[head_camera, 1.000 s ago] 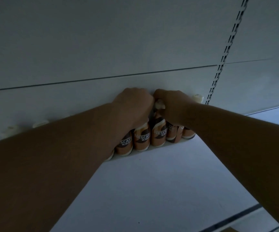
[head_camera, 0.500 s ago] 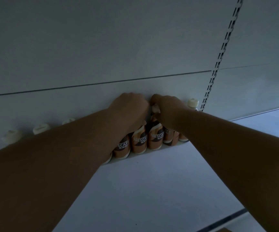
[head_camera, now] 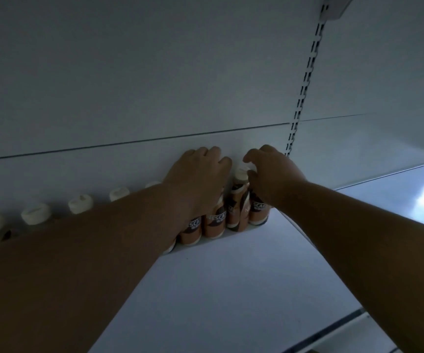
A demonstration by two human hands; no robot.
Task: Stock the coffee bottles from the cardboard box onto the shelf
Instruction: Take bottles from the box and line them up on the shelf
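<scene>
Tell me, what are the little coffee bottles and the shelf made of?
The coffee bottles look like plastic: glossy orange-brown printed wraps and matte cream screw caps, though glass can't be ruled out. The shelf is probably painted metal: smooth, flat and white, beside a slotted upright.

Head-worn, looking forward and slightly up along both forearms, close to the shelf (head_camera: 231, 289); back panel (head_camera: 154, 72) fills the upper frame.
</scene>
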